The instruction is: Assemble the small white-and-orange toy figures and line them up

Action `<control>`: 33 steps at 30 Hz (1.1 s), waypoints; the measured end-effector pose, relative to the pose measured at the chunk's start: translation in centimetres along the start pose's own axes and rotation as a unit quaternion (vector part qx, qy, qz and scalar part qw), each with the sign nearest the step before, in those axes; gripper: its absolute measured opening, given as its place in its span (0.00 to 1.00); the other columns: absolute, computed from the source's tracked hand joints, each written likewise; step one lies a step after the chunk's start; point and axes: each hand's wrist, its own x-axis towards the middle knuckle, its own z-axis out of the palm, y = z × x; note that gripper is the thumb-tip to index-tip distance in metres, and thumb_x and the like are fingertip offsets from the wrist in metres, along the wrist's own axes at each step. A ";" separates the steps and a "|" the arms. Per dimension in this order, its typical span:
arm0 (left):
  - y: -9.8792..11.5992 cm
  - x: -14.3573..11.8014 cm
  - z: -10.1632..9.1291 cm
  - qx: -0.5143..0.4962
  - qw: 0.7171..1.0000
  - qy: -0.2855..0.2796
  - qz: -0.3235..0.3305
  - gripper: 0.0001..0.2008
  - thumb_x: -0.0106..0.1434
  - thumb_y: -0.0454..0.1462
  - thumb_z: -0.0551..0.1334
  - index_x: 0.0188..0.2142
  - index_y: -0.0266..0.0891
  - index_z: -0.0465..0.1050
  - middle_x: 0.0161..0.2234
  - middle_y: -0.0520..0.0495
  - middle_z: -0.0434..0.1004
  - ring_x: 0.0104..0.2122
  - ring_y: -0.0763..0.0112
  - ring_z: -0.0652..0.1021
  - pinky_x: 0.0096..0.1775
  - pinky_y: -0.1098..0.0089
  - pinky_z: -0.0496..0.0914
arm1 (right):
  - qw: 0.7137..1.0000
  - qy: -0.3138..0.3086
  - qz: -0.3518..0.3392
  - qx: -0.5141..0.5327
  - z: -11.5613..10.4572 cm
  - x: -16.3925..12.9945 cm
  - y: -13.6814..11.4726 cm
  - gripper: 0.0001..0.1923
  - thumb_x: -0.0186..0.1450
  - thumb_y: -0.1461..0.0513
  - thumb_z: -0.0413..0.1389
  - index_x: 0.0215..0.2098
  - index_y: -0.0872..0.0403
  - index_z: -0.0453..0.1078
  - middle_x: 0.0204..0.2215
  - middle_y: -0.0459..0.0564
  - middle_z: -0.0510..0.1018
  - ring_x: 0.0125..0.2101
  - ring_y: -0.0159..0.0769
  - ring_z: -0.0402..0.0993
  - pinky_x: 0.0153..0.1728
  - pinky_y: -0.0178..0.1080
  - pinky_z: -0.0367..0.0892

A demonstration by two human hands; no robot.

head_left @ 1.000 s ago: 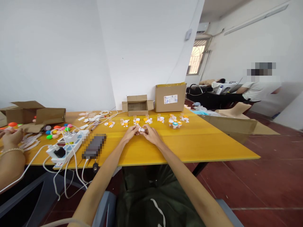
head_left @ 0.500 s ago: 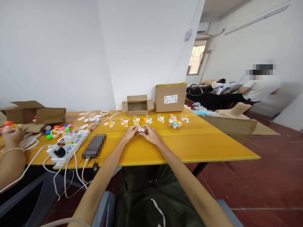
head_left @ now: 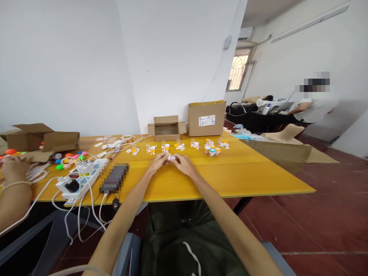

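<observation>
1. A person sits at a yellow counter (head_left: 230,180), seen from a camera worn on their head. Both bare forearms reach forward and the hands meet near the middle of the counter.
2. The left hand (head_left: 157,163) and the right hand (head_left: 184,164) pinch one small clear piece (head_left: 171,157) between their fingertips. Each grip is narrow and closed on that piece, which is held just above the counter, between the two hands. It is too small to tell what it is exactly.
3. Just beyond the hands runs a row of small white and orange parts (head_left: 178,146), laid out in little groups from left to right.
4. The step in hand looks like fitting or working the small piece with both hands. The next move seems to call for a fine, steady fingertip hold, since the piece is tiny and could slip.
5. Behind the row stand a small open cardboard box (head_left: 166,128) and a taller closed cardboard box (head_left: 206,119).
6. To the left lie a white power strip (head_left: 77,179) with cables, a dark flat object (head_left: 114,178) and bright plastic bits (head_left: 69,158).
7. At the far left edge another person's hand (head_left: 13,166) rests near those bits.
8. Far right, a further person in a pale shirt (head_left: 312,109) sits at a separate desk.
</observation>
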 end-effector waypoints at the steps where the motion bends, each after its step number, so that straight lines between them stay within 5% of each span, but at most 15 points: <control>1: -0.1 0.0 -0.1 0.001 1.000 0.000 0.000 0.23 0.56 0.56 0.66 0.30 0.37 0.75 0.21 0.53 0.71 0.24 0.73 0.72 0.31 0.71 0.67 | 1.000 -0.002 -0.001 -0.001 0.0 0.0 0.1 0.09 0.65 0.55 0.55 0.35 0.51 0.73 0.28 0.47 0.78 0.28 0.36 0.71 0.32 0.36 0.63; 10: -0.9 0.3 -0.4 0.002 1.000 0.007 -0.001 0.22 0.57 0.55 0.66 0.29 0.37 0.75 0.21 0.52 0.72 0.25 0.72 0.73 0.31 0.71 0.67 | 0.998 -0.015 0.015 0.053 0.4 0.0 0.3 0.15 0.60 0.57 0.59 0.45 0.49 0.69 0.28 0.42 0.77 0.27 0.36 0.71 0.32 0.37 0.66; 20: -0.1 0.1 0.0 -0.001 1.000 0.000 0.003 0.22 0.56 0.56 0.66 0.26 0.38 0.72 0.21 0.53 0.71 0.23 0.75 0.71 0.30 0.72 0.66 | 1.000 -0.005 0.008 0.027 -0.1 0.0 -0.2 0.10 0.65 0.54 0.53 0.32 0.50 0.70 0.27 0.45 0.77 0.28 0.36 0.71 0.32 0.36 0.64; 28: 0.0 0.1 0.1 -0.001 1.000 0.004 0.003 0.22 0.56 0.55 0.67 0.26 0.38 0.72 0.20 0.53 0.71 0.23 0.74 0.72 0.30 0.72 0.67 | 0.998 -0.018 0.030 0.052 -0.1 -0.1 -0.4 0.13 0.60 0.57 0.58 0.43 0.48 0.68 0.25 0.41 0.76 0.25 0.36 0.71 0.30 0.36 0.65; 33: 0.0 0.1 0.0 0.006 1.000 0.007 -0.001 0.22 0.56 0.56 0.66 0.27 0.38 0.73 0.20 0.53 0.71 0.23 0.74 0.72 0.30 0.72 0.67 | 0.999 -0.015 0.023 0.041 -0.2 0.0 -0.5 0.08 0.63 0.56 0.55 0.38 0.49 0.69 0.26 0.43 0.76 0.26 0.36 0.71 0.30 0.36 0.64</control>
